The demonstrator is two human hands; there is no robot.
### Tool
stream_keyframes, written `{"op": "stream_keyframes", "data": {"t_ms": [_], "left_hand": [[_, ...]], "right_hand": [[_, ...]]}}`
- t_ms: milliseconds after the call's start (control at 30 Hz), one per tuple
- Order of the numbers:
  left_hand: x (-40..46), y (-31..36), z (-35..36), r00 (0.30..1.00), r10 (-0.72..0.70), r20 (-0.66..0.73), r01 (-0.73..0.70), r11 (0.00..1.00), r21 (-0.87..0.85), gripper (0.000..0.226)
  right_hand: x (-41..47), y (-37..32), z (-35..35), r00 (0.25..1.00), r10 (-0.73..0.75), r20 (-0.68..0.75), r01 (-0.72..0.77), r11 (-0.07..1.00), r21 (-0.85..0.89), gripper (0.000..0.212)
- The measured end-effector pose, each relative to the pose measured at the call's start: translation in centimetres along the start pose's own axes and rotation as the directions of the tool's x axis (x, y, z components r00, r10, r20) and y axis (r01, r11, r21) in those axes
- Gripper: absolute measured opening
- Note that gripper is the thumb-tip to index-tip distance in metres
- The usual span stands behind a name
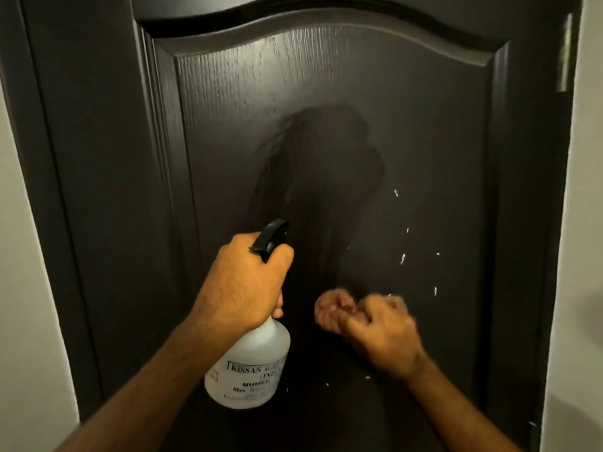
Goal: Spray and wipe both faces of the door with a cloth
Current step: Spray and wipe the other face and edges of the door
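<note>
A dark brown panelled door (326,125) fills the view, with a wet smear at its middle and white droplets to the right. My left hand (241,288) grips the neck of a white spray bottle (251,363) with a black trigger head (269,238), held upright close to the door and pointing at it. My right hand (381,334), blurred by motion, has its fingers curled round a bunched tan cloth (332,309) pressed on the panel low and right of the bottle. The cloth is too blurred to show detail.
Pale walls (19,288) flank the door frame on both sides. A metal hinge (566,53) sits on the door's upper right edge. The raised arched moulding (326,31) runs across the top of the panel.
</note>
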State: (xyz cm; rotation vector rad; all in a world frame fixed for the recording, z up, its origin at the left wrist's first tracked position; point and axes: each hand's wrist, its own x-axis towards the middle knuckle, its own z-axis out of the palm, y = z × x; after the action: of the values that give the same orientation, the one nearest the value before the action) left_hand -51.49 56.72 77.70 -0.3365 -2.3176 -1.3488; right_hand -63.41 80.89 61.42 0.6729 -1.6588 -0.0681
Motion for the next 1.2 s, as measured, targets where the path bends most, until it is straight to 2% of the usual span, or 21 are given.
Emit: {"op": "stream_keyframes", "data": {"t_ms": [67,133,200,267,333,367,400,533,600,633,700,767,800,833,900,967,1033,1133,1200], "left_hand": [[0.3,0.0,0.6,1.0,-0.007,0.018,0.007,0.999,-0.031,0.021],[0.7,0.1,1.3,0.999,-0.007,0.046,0.009,0.999,-0.049,0.02],[0.8,0.0,1.9,0.998,0.003,0.059,0.0,0.998,-0.059,0.021],[0.8,-0.3,2.3,0.998,0.013,0.066,-0.007,0.996,-0.086,0.021],[0.8,-0.5,2.4,0.998,0.006,0.067,0.0,0.995,-0.096,0.02],[0.8,-0.7,2.4,0.998,0.004,0.07,0.002,0.996,-0.089,0.02],[0.9,-0.8,2.5,0.997,0.007,0.074,-0.001,0.996,-0.084,0.02],[1.3,-0.6,2.6,0.996,0.035,0.077,-0.028,0.996,-0.086,0.021],[1.5,-0.6,2.6,0.996,0.049,0.071,-0.042,0.994,-0.097,0.021],[1.5,-0.5,2.4,0.996,0.057,0.066,-0.051,0.994,-0.099,0.021],[1.5,-0.5,2.1,0.995,0.074,0.063,-0.067,0.992,-0.107,0.02],[1.7,-0.5,1.6,0.995,0.062,0.079,-0.052,0.992,-0.113,0.018],[1.8,-0.6,1.3,0.995,0.047,0.087,-0.036,0.992,-0.124,0.018],[1.9,-0.8,0.8,0.995,0.039,0.09,-0.026,0.991,-0.134,0.019],[1.9,-1.1,0.1,0.995,0.032,0.09,-0.019,0.99,-0.141,0.021],[2.0,-1.6,-0.5,0.996,0.036,0.078,-0.024,0.988,-0.154,0.023],[1.9,-2.0,-1.0,0.996,0.04,0.075,-0.027,0.986,-0.162,0.022],[1.9,-2.5,-1.1,0.997,0.053,0.063,-0.042,0.987,-0.157,0.022],[1.2,-2.8,-0.4,0.997,0.037,0.062,-0.026,0.985,-0.171,0.022]], "right_hand": [[5.0,4.1,-1.6,0.988,0.134,-0.075,-0.138,0.989,-0.055,0.025],[9.6,8.8,-3.2,0.939,0.311,-0.149,-0.324,0.943,-0.076,0.028],[13.4,13.2,-4.4,0.818,0.527,-0.232,-0.549,0.835,-0.042,0.033],[15.4,15.7,-4.9,0.65,0.694,-0.31,-0.724,0.689,0.024,0.036],[16.2,15.2,-4.7,0.542,0.761,-0.357,-0.798,0.6,0.066,0.035],[16.2,14.3,-4.3,0.528,0.764,-0.37,-0.801,0.593,0.08,0.034],[16.1,13.1,-3.9,0.539,0.758,-0.368,-0.791,0.605,0.089,0.034],[14.7,7.8,-2.6,0.66,0.706,-0.259,-0.709,0.698,0.096,0.039],[13.2,4.3,-1.8,0.754,0.634,-0.173,-0.634,0.771,0.065,0.043],[12.3,2.7,-1.5,0.835,0.533,-0.138,-0.534,0.845,0.03,0.042],[10.4,1.1,-1.3,0.98,0.178,-0.085,-0.182,0.982,-0.047,0.034],[9.9,2.2,-1.9,0.995,-0.099,-0.027,0.097,0.992,-0.079,0.029],[10.2,3.2,-2.1,0.99,-0.143,-0.016,0.14,0.985,-0.104,0.028],[10.7,4.1,-2.1,0.992,-0.118,-0.031,0.113,0.984,-0.139,0.026],[11.8,5.9,-2.2,0.986,0.112,-0.127,-0.132,0.978,-0.162,0.025],[13.4,7.4,-2.6,0.887,0.401,-0.228,-0.426,0.902,-0.072,0.033],[14.3,8.0,-2.9,0.757,0.59,-0.282,-0.61,0.792,0.022,0.036],[14.9,7.5,-2.7,0.675,0.657,-0.335,-0.681,0.73,0.058,0.032],[13.3,6.2,-2.1,0.708,0.645,-0.288,-0.662,0.748,0.048,0.033]]}}
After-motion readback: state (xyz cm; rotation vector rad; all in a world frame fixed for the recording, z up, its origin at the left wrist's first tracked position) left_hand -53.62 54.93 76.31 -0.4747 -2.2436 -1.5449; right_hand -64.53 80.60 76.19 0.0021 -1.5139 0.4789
